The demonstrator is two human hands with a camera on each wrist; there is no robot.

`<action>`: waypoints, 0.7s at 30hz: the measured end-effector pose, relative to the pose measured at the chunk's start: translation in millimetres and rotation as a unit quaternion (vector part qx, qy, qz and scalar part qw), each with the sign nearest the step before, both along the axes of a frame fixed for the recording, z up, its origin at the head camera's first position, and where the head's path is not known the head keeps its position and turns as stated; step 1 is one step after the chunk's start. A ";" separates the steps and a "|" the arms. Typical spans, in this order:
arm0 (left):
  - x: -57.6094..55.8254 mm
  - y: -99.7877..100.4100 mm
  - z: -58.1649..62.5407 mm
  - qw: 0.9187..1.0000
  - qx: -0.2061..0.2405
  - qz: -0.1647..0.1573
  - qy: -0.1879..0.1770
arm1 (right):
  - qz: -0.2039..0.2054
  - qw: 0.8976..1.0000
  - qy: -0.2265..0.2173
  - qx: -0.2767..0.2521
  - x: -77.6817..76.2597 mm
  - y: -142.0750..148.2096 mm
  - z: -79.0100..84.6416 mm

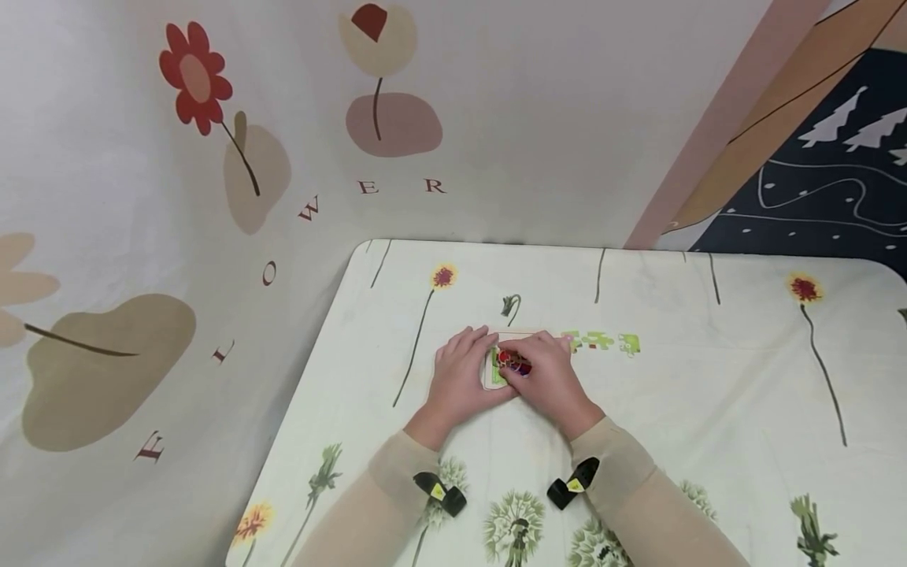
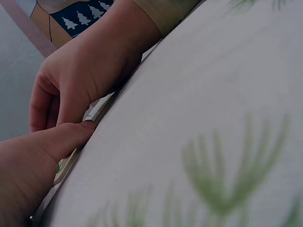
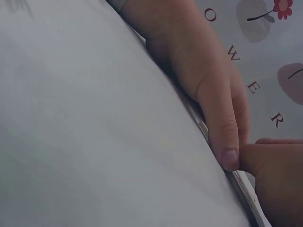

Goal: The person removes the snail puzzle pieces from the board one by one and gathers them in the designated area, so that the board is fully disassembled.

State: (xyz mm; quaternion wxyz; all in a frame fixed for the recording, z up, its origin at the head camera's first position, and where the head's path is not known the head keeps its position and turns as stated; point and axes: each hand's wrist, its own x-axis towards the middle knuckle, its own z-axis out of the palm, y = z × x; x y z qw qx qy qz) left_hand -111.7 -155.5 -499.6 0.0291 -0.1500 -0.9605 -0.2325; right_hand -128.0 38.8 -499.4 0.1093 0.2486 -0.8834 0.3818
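Note:
A small jigsaw board [image 1: 489, 376] with a pale rim lies on the table between the hands. Green and red picture parts show inside it. My left hand [image 1: 460, 370] rests along the board's left side, fingers extended near the far corner and thumb stretched along the near edge. Over the board, my right hand [image 1: 551, 378] bends its fingers and thumb around a red and dark jigsaw piece [image 1: 515, 363], which it pinches. In the left wrist view the left thumb [image 2: 71, 137] lies at the board's edge beside the right fingers. The right hand covers much of the board.
Several loose green jigsaw pieces [image 1: 599, 340] lie in a row to the right of the board. A flower-printed cloth covers the table [image 1: 708, 394]. Printed curtains [image 1: 531, 157] hang behind the table's far edge and at its left.

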 end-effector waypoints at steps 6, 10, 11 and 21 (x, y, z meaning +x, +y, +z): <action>0.7 0.2 1.2 1.000 -0.003 0.002 -0.006 | -0.018 1.000 -0.009 -0.005 2.7 3.4 1.9; 0.9 -0.6 2.2 1.000 -0.004 -0.002 -0.015 | -0.023 0.999 -0.006 -0.025 5.6 11.7 2.4; 0.9 -0.3 2.2 1.000 -0.005 -0.003 -0.016 | -0.026 0.999 -0.004 -0.030 6.4 15.1 1.8; 0.3 0.1 1.7 1.000 -0.006 -0.002 -0.013 | -0.072 0.996 -0.002 -0.047 9.3 45.9 -4.3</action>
